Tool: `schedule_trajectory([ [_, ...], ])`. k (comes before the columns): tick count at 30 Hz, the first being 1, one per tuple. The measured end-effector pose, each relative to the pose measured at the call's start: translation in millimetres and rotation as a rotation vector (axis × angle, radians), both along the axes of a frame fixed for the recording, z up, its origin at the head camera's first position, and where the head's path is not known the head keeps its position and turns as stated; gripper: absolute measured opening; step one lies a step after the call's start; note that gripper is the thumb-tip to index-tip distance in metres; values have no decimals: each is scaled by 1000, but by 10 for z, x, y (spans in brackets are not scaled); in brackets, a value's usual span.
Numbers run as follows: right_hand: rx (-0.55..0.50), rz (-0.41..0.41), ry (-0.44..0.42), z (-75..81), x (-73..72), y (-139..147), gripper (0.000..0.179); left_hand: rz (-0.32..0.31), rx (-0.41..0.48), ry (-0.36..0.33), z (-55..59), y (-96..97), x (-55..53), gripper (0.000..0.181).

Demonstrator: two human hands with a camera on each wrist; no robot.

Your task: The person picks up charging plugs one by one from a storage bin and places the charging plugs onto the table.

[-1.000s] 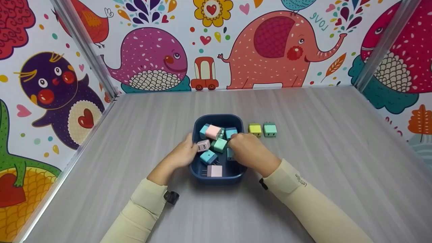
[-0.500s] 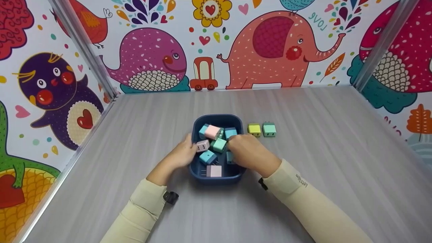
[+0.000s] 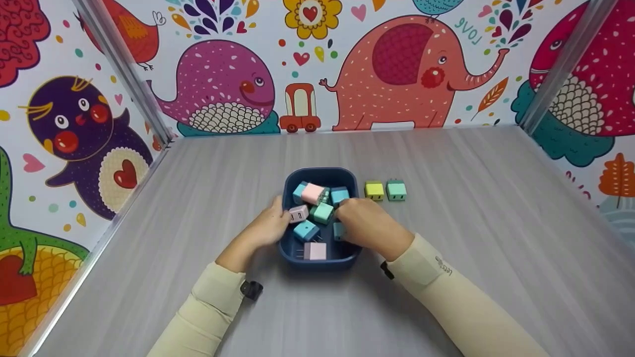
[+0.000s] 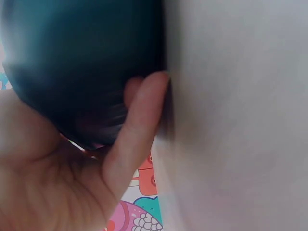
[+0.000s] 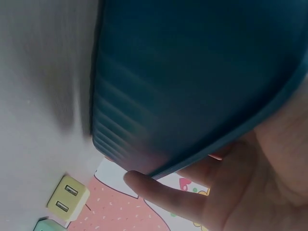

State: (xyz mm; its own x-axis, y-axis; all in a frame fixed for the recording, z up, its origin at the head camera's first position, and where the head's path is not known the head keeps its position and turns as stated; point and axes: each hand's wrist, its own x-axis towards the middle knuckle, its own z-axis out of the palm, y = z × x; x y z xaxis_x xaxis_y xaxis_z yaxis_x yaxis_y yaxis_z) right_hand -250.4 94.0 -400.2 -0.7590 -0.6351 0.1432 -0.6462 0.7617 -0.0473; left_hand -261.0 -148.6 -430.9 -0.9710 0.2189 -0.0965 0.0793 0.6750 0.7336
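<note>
A dark blue plastic bin (image 3: 317,265) stands on the table in the head view. Inside lie several USB wall chargers, among them a pale pink charger (image 3: 315,251), a blue charger (image 3: 306,230) and a green charger (image 3: 323,213). My left hand (image 3: 270,223) grips the bin's left side; its fingers press the outer wall in the left wrist view. My right hand (image 3: 369,223) holds the right side across the rim, one finger touching the outside near the far corner in the right wrist view. Some of its fingertips are hidden, and it partly covers a teal charger (image 3: 339,231).
Just right of the bin, a yellow charger (image 3: 374,191) and a mint green charger (image 3: 397,190) stand side by side on the grey table (image 3: 471,198). Printed cartoon panels (image 3: 238,89) rise along the back and both sides.
</note>
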Motion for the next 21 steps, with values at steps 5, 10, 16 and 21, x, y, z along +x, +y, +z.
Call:
schedule_trajectory([
  [5, 6, 3, -8, -3, 0, -8, 11, 4, -6, -2, 2, -1, -6, 49],
  [10, 11, 6, -4, -8, -5, -10, 8, 5, -13, 1, 3, 3, -7, 48],
  [16, 8, -1, -30, -12, -14, -14, 13, 10, -6, -15, 9, 8, -2, 50],
  [21, 4, -3, -47, -15, -17, -21, 15, 15, -2, -21, 9, 10, 1, 52],
])
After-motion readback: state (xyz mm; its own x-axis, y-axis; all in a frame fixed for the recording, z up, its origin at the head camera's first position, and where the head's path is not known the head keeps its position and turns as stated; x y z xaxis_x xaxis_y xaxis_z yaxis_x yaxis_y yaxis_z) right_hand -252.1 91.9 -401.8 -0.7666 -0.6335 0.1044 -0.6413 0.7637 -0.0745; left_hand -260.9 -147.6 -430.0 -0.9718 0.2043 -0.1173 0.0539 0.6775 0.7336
